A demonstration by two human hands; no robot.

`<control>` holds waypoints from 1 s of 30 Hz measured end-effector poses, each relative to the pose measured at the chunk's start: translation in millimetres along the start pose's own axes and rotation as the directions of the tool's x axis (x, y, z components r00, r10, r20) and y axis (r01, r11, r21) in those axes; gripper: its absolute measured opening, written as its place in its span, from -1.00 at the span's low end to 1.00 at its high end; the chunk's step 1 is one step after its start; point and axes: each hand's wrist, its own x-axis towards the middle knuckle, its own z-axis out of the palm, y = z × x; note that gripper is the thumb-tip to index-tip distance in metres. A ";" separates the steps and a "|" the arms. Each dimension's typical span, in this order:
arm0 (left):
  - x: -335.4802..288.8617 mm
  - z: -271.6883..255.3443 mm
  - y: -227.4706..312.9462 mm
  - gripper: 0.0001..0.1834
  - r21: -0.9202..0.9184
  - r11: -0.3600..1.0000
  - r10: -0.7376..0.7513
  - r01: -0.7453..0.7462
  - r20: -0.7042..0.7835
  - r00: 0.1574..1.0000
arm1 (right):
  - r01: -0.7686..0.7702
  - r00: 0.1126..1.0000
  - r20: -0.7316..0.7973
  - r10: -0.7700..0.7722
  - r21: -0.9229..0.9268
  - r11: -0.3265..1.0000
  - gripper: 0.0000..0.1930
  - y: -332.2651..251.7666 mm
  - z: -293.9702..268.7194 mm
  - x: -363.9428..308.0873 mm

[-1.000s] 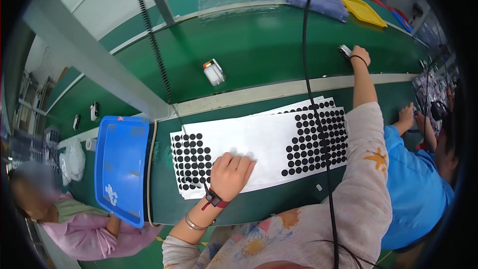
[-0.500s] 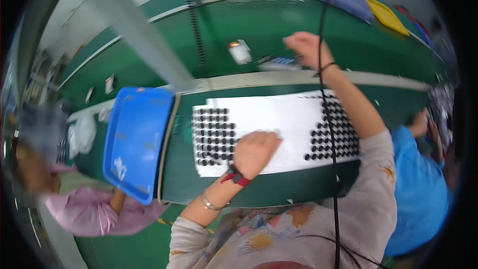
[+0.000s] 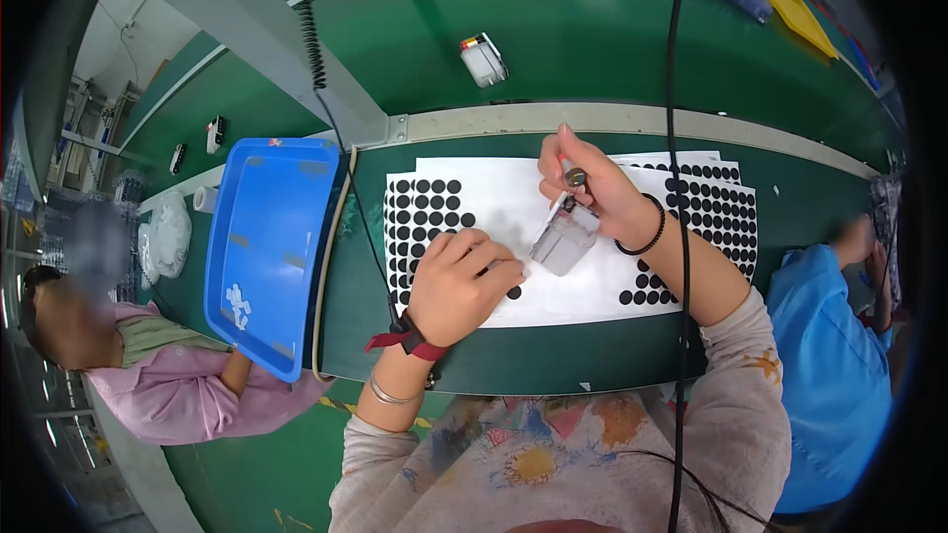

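White sheets [image 3: 499,199] with rows of black round dots, like stickers, lie overlapping on the green bench in front of me. My left hand [image 3: 462,281] rests on them left of the middle, its fingers curled and drawn together; whatever is at the fingertips is too small to make out. Just above the sheets, my right hand [image 3: 592,188] is closed around a small clear plastic box [image 3: 565,240], tilted down toward the paper. A round metal end and some red show among those fingers, and I cannot tell whether they belong to the box.
A blue tray [image 3: 272,266] with small white pieces stands at the left. Beyond the metal rail, a white box-shaped item [image 3: 484,61] sits on the green surface. Black cables hang in front of me. One person in pink [image 3: 188,390] is at the left, another in blue [image 3: 825,365] at the right.
My right hand has come back from beyond the rail to over the sheets, now with the clear box in it. A greyish item no longer lies by the rail. My left hand shifted slightly left.
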 end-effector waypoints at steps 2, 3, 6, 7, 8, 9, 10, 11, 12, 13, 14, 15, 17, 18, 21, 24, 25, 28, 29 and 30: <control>3.4 3.9 3.9 -0.80 -0.036 0.999 -0.034 0.034 0.007 0.999 | -0.031 0.999 -0.036 0.032 0.019 0.999 -0.57 -1.4 1.9 -3.6; 3.9 4.6 5.9 -0.80 -0.051 0.997 -0.051 0.051 0.014 0.999 | -0.045 0.998 -0.052 0.047 0.033 0.998 -0.59 -2.4 4.5 -5.7; 10.2 0.9 6.0 -0.78 -0.095 0.987 -0.118 0.130 0.124 0.985 | -0.071 0.989 -0.125 0.073 0.015 0.997 -0.59 -9.5 12.1 -6.2; 9.4 0.2 3.7 -0.77 -0.144 0.980 -0.114 0.134 0.139 0.984 | -0.063 0.994 -0.084 0.066 0.040 0.997 -0.60 -8.1 9.3 -6.3; 7.5 -1.2 0.1 -0.76 -0.194 0.971 -0.110 0.139 0.153 0.982 | -0.055 0.997 -0.043 0.058 0.065 0.996 -0.61 -7.0 5.2 -6.6; 6.9 -1.7 -3.1 -0.75 -0.246 0.959 -0.100 0.139 0.164 0.981 | -0.045 0.999 -0.006 0.046 0.086 0.995 -0.62 -6.5 1.7 -7.0; 9.7 -6.3 -1.5 -0.74 -0.306 0.928 -0.160 0.214 0.191 0.968 | -0.035 0.999 -0.014 0.036 0.089 0.995 -0.64 -5.9 2.2 -6.9; 9.3 -6.8 -2.3 -0.74 -0.311 0.924 -0.165 0.223 0.203 0.965 | -0.032 0.999 -0.001 0.032 0.101 0.994 -0.64 -4.4 2.3 -7.5; 9.6 -7.3 -3.6 -0.74 -0.316 0.920 -0.171 0.232 0.210 0.963 | -0.029 0.999 0.016 0.028 0.109 0.994 -0.65 -4.0 2.3 -7.4; 9.9 -7.2 -4.0 -0.74 -0.320 0.916 -0.177 0.241 0.217 0.960 | -0.027 0.999 0.032 0.023 0.116 0.993 -0.65 -3.7 1.7 -7.5; 8.6 -5.1 -4.6 -0.75 -0.329 0.911 -0.183 0.247 0.213 0.960 | -0.027 0.998 0.058 0.017 0.178 0.984 -0.67 -1.2 -2.6 -6.6; 7.4 -3.0 -6.6 -0.75 -0.327 0.916 -0.175 0.232 0.195 0.965 | -0.035 0.998 0.056 0.025 0.187 0.982 -0.68 -1.3 -1.7 -6.7; 6.0 -0.2 -9.7 -0.75 -0.320 0.926 -0.157 0.201 0.158 0.975 | -0.051 0.998 0.055 0.040 0.205 0.978 -0.69 -2.2 1.2 -7.0; 7.1 -0.2 -10.4 -0.77 -0.322 0.928 -0.144 0.187 0.151 0.978 | -0.042 0.998 0.064 0.029 0.218 0.975 -0.70 -1.6 0.5 -7.1; 7.9 -3.2 -11.6 -0.82 -0.416 0.879 -0.232 0.231 0.049 0.971 | -0.016 0.996 0.094 -0.007 0.242 0.970 -0.73 1.3 -3.2 -5.9; 8.5 -12.4 -13.6 -0.88 -0.686 0.673 -0.539 0.277 -0.198 0.818 | 0.003 0.992 0.122 -0.033 0.238 0.971 -0.74 4.7 -5.5 -5.6; 15.1 -16.0 -13.2 -0.89 -0.758 0.616 -0.612 0.214 -0.289 0.736 | 0.003 0.991 0.131 -0.035 0.238 0.971 -0.74 7.0 -5.2 -4.7; 43.3 -32.3 -17.2 -0.88 -0.469 0.863 -0.334 0.186 -0.255 0.907 | -0.001 0.983 0.179 -0.040 0.224 0.975 -0.73 8.6 -4.7 -6.3; 56.2 -36.2 -18.0 -0.88 -0.349 0.930 -0.199 0.116 -0.214 0.956 | -0.002 0.979 0.198 -0.042 0.216 0.976 -0.73 8.2 -4.6 -7.7; 69.6 -39.2 -15.2 -0.88 -0.310 0.947 -0.142 0.086 -0.162 0.977 | -0.003 0.980 0.196 -0.038 0.207 0.978 -0.72 7.4 -3.5 -8.0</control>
